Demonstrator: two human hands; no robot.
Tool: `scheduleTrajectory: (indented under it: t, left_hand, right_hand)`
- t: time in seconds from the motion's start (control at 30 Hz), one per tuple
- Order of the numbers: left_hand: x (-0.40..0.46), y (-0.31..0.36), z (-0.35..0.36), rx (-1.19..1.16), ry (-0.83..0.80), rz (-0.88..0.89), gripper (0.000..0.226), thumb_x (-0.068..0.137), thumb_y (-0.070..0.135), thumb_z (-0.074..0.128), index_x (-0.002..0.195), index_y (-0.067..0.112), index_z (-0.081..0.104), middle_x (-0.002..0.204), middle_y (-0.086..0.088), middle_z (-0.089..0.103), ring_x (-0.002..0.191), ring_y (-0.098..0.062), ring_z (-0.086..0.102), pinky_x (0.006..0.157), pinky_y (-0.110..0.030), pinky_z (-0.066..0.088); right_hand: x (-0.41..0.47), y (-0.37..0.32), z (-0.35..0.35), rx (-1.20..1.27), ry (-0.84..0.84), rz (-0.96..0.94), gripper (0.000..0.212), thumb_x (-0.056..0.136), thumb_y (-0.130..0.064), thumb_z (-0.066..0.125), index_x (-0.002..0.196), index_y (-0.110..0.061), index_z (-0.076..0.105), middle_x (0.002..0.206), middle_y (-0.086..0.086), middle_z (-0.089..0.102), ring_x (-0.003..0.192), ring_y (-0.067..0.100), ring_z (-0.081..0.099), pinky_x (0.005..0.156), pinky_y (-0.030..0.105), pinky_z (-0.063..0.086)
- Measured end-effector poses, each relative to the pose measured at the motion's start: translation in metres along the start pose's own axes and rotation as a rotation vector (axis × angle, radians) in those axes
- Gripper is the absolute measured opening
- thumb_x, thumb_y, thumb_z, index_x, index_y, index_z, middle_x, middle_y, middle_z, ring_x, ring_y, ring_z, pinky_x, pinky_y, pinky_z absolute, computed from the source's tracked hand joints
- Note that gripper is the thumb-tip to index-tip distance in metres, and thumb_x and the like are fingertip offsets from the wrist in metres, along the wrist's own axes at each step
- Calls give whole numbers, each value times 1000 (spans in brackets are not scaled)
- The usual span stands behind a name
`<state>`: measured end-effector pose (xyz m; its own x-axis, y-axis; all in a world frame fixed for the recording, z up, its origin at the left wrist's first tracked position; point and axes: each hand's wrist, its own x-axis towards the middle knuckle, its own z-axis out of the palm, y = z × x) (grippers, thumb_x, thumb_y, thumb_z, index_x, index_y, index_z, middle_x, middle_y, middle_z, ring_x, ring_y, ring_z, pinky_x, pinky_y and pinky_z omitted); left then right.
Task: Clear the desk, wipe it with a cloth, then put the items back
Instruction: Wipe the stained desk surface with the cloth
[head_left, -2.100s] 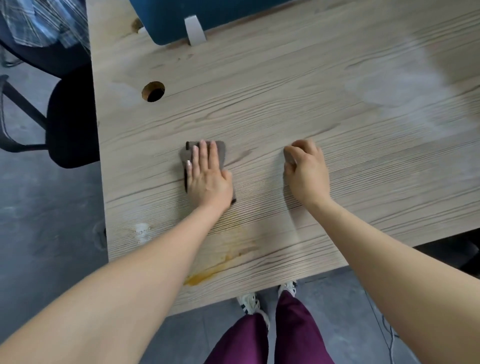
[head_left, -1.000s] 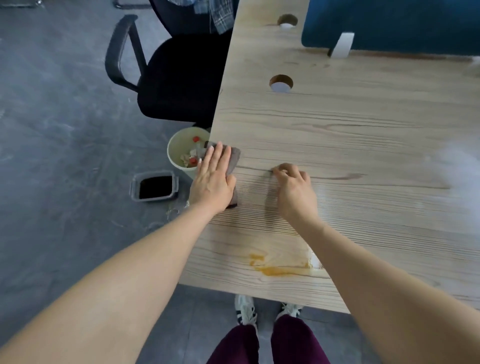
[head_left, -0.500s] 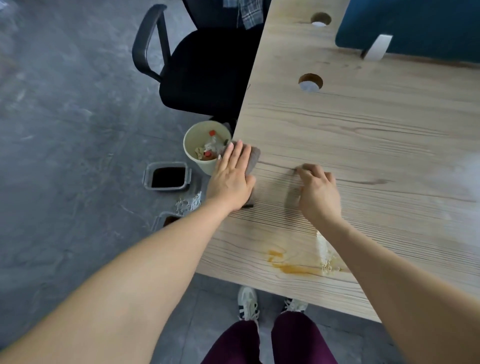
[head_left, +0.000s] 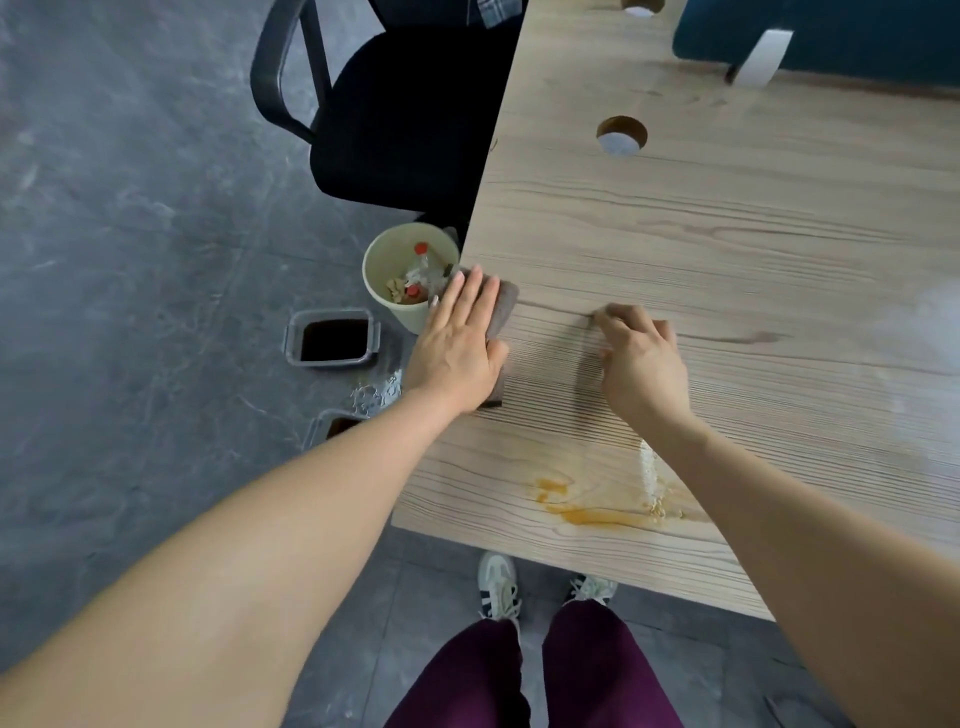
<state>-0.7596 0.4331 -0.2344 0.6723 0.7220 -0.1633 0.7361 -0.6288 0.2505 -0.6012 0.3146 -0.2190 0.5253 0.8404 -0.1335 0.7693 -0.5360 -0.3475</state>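
My left hand (head_left: 457, 348) lies flat, fingers straight, pressing a dark grey cloth (head_left: 503, 310) onto the wooden desk (head_left: 727, 249) right at its left edge. My right hand (head_left: 641, 364) rests on the desk a little to the right, its fingers curled with the tips on the wood; nothing shows in it. An orange stain (head_left: 592, 506) and a pale streak of crumbs (head_left: 649, 475) sit near the desk's front edge, under my right forearm.
On the floor beside the desk's left edge stand a cream bin (head_left: 400, 275) with rubbish, a clear box of dark liquid (head_left: 332, 340) and a second box (head_left: 337, 423) partly behind my arm. A black chair (head_left: 395, 98) stands further back. A blue divider (head_left: 831, 36) and cable holes (head_left: 622, 136) lie at the desk's far side.
My left hand has slid the cloth leftwards across the desk to its left edge, above the bin. My right hand followed alongside, and the view swung left to show the floor.
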Motion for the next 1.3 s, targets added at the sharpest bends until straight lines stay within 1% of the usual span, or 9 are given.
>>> scheduleTrajectory:
  t: [0.17, 0.37, 0.47, 0.57, 0.73, 0.87, 1.03, 1.1, 1.3]
  left_hand:
    - [-41, 14, 11, -7, 22, -2, 68, 96, 28, 32, 150, 16, -7, 157, -1, -17, 143, -15, -20, 118, -33, -10]
    - [-31, -10, -1, 28, -98, 187, 67, 96, 31, 30, 150, 23, -8, 156, 5, -18, 142, -9, -21, 119, -33, -6]
    - [4, -12, -10, 0, -31, 1, 64, 98, 32, 29, 150, 20, -7, 157, 1, -16, 143, -14, -17, 119, -35, -5]
    - [3, 4, -3, 36, 14, -91, 65, 99, 28, 29, 150, 16, -8, 157, -3, -16, 144, -17, -16, 119, -35, -6]
    - [-32, 59, 23, 6, -38, 142, 68, 96, 29, 30, 150, 19, -11, 156, 2, -19, 143, -12, -20, 117, -31, -12]
    - [-13, 41, 13, 49, -110, 292, 67, 97, 32, 30, 149, 23, -11, 156, 6, -20, 142, -8, -20, 118, -30, -8]
    - [18, 26, 0, 83, 10, 42, 65, 97, 29, 32, 150, 18, -5, 158, -1, -13, 145, -15, -14, 115, -30, -13]
    - [10, 43, 4, 81, 10, 24, 65, 96, 25, 30, 150, 17, -6, 158, -2, -13, 145, -16, -14, 116, -31, -12]
    - [-22, 112, 30, 63, -137, 378, 68, 95, 31, 29, 149, 23, -10, 156, 5, -19, 143, -9, -19, 117, -31, -10]
  right_hand:
    - [0, -1, -1, 29, -23, 19, 46, 89, 1, 47, 131, -19, 51, 137, -5, 44, 116, 31, 36, 64, 31, 36]
    - [1, -2, -4, 25, -24, 17, 49, 89, 3, 46, 133, -18, 50, 139, -3, 44, 118, 31, 35, 66, 30, 36]
    - [2, 1, -8, 81, -33, -4, 48, 89, 3, 48, 131, -19, 53, 137, -4, 46, 119, 30, 37, 66, 32, 40]
    - [0, 10, -17, 229, 37, 36, 44, 87, 3, 47, 125, -15, 58, 133, 2, 51, 117, 31, 45, 80, 39, 49]
    - [-29, 40, -24, 105, 173, 196, 36, 90, 0, 47, 122, -12, 61, 125, 4, 55, 113, 29, 45, 76, 37, 44]
    - [-42, 66, -30, 24, 189, 387, 30, 91, -4, 49, 116, -15, 62, 121, 6, 51, 113, 29, 43, 69, 34, 38]
    - [-55, 80, -26, 28, 187, 388, 34, 89, -1, 47, 117, -17, 60, 123, 2, 50, 112, 25, 41, 66, 31, 35]
    - [-59, 82, -25, 66, 200, 384, 33, 90, -3, 48, 117, -16, 60, 124, 1, 51, 113, 25, 41, 65, 31, 35]
    - [-73, 94, -27, 68, 231, 446, 32, 90, -2, 48, 115, -16, 62, 123, 2, 53, 111, 26, 42, 67, 29, 33]
